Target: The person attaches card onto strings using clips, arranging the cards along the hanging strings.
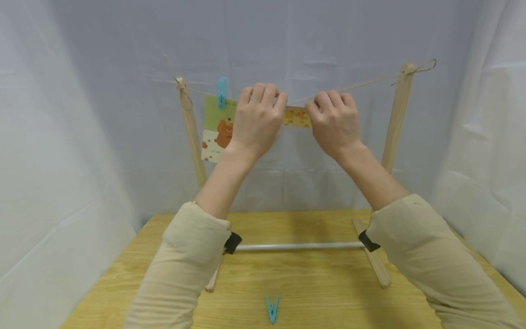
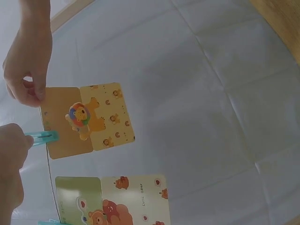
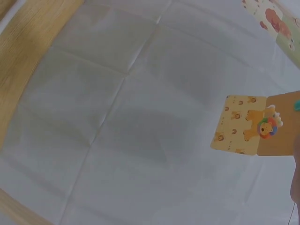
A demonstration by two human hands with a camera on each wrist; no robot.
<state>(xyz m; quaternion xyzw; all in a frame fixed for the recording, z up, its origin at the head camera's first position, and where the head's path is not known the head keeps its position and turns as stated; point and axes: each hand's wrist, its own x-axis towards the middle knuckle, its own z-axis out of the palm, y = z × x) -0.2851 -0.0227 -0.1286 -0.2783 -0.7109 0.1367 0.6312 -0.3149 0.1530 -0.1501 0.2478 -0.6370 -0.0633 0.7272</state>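
Sheeting (image 1: 287,45), pale and creased, hangs behind the work and on both sides of us. Below us spreads the wood-grained table (image 1: 312,283), and on it stands a wooden frame whose left post (image 1: 191,123) and right post (image 1: 397,109) lean slightly outward. Low down, a pale bar (image 1: 296,246) runs across between them; up top, a thin string (image 1: 370,83) is tied from post to post.

Our two hands are raised to that string with curled fingers. The left hand (image 1: 256,119) has its thumb and fingers closed on the handle end of a blue peg (image 2: 44,137), which sits over the upper edge of the lion card (image 2: 89,121). The right hand (image 1: 337,119) pinches that card's other upper corner. We cannot tell whether the string lies inside the peg's bite.

The lion card hangs at the string between our hands, brown above and patterned below, bent a little at the crease across its middle. Just to its left, the bear card (image 1: 215,132) hangs from a second peg (image 1: 222,93). We judge the lion card light, fairly stiff and smooth enough to slip, liable to flex at its crease; we would take it by the upper edge near a corner.

Smallest to our eye, a loose peg (image 1: 272,310) lies on the table near us, best pinched by its handle ends.
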